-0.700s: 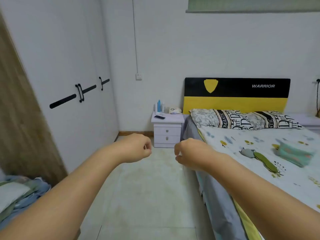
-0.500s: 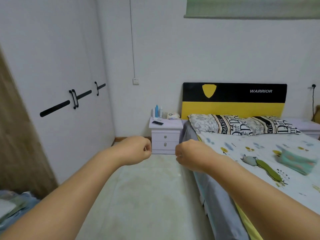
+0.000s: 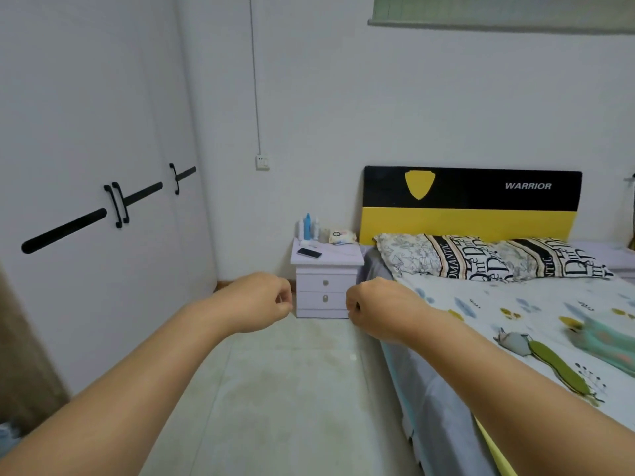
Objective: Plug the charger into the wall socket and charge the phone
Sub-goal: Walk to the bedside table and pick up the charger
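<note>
A dark phone point(image 3: 309, 252) lies flat on the white nightstand point(image 3: 326, 260) against the far wall, left of the bed. A white wall socket point(image 3: 263, 162) sits on the wall above and left of the nightstand, with a thin cable running up from it. I cannot pick out a charger among the small items on the nightstand. My left hand point(image 3: 261, 300) and my right hand point(image 3: 374, 305) are held out in front of me as loose fists, empty, well short of the nightstand.
Several bottles point(image 3: 308, 227) and a small pack point(image 3: 342, 237) stand at the back of the nightstand. A bed point(image 3: 515, 314) with a black and yellow headboard fills the right side. A white wardrobe point(image 3: 86, 201) lines the left. Tiled floor point(image 3: 281, 389) runs ahead.
The view has moved forward and tilted up: nightstand and bed look larger and nearer. Both fists hold the same pose, and the clothes pile at lower left has slid out of view.
</note>
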